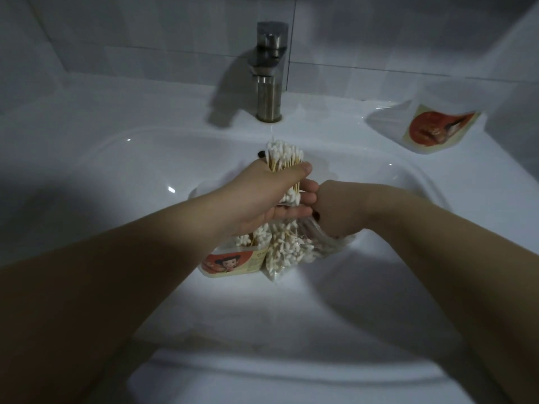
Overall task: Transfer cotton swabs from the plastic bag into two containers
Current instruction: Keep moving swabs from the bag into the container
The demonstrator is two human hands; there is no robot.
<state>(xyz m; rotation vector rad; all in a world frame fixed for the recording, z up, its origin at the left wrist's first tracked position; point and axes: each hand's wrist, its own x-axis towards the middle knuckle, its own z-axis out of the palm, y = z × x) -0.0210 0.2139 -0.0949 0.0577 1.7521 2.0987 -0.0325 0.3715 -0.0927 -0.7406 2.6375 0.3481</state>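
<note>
My left hand [262,196] grips a thick bundle of cotton swabs [284,154], its white tips sticking up over the sink bowl. Just to the right, my right hand [335,208] holds the clear plastic bag [294,252], which is full of swabs and hangs below both hands. A container with a red cartoon label [233,262] sits under my left hand in the bowl, with swabs standing in it. A lid or second container with the same red label [431,128] lies on the right ledge.
A white sink [131,176] fills the view, with a steel tap [269,74] at the back centre and grey tiled wall behind. The lighting is dim away from the middle.
</note>
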